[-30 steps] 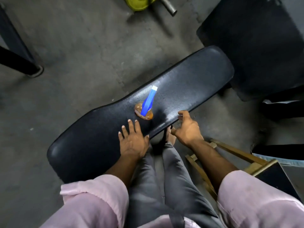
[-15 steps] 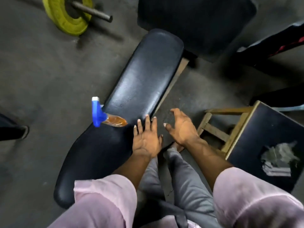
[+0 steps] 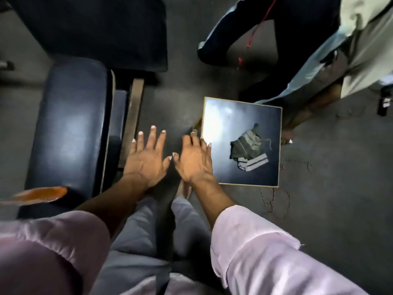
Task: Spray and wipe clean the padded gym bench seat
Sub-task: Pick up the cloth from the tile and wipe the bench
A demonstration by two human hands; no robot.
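Observation:
The black padded bench seat (image 3: 68, 128) runs up the left side of the view. On its near end lies the spray bottle (image 3: 38, 194), of which only the blurred orange body shows at the left edge. A crumpled grey striped cloth (image 3: 248, 150) rests on a small black stool (image 3: 240, 116) to the right. My left hand (image 3: 146, 158) hovers over the floor just right of the bench, fingers spread, holding nothing. My right hand (image 3: 195, 158) is beside it, open, its fingertips at the stool's left edge.
Another black pad (image 3: 95, 28) stands beyond the bench's far end. A second person's legs (image 3: 319, 67) stand at the upper right, close behind the stool. Loose thread lies on the grey floor (image 3: 329, 199) right of the stool. My own legs are below my hands.
The view has swung to the right, from the bench to the stool. My left hand has come off the bench pad, and both hands have moved right toward the stool.

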